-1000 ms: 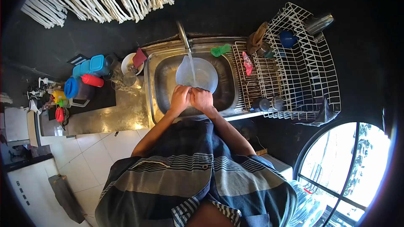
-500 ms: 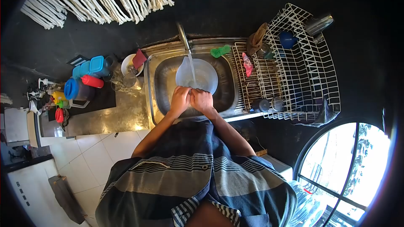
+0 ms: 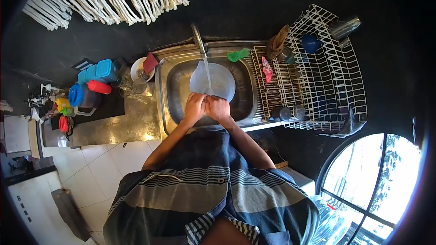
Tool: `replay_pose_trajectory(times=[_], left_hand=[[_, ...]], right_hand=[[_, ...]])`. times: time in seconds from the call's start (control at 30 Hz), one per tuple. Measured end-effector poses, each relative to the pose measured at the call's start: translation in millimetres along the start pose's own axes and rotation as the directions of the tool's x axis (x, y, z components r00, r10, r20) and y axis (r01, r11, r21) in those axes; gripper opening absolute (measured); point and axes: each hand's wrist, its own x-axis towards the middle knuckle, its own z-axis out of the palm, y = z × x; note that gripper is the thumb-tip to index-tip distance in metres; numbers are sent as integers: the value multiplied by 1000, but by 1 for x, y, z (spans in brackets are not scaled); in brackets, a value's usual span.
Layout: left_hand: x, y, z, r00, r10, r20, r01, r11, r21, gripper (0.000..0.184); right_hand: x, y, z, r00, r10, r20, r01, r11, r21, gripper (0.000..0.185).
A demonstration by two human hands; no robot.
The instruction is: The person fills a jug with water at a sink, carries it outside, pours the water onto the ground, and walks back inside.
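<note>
A translucent plastic bowl (image 3: 225,78) with a pointed lip at its far left sits in the steel sink (image 3: 176,70). From the tap (image 3: 198,38) a stream of water falls into it. My left hand (image 3: 195,105) is curled over the bowl's near rim. Right beside it, thumbs close together, my right hand (image 3: 218,107) grips the same rim. The fingertips of both hands are partly hidden behind the knuckles.
A green sponge (image 3: 238,55) lies on the sink's back right edge. Right of it stand a dish rack (image 3: 329,70) and a pink cloth (image 3: 267,69). Left are glasses (image 3: 143,87), a white bowl (image 3: 136,69), a red bottle (image 3: 99,87) and blue-lidded containers (image 3: 105,70).
</note>
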Motion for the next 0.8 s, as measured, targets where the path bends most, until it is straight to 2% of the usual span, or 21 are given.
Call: replay_pose_trajectory(times=[0.8], left_hand=[[1, 1, 1, 1000, 8, -29, -9, 1000, -8, 21]], right_hand=[[0, 0, 0, 1000, -9, 2, 9, 1000, -11, 11]])
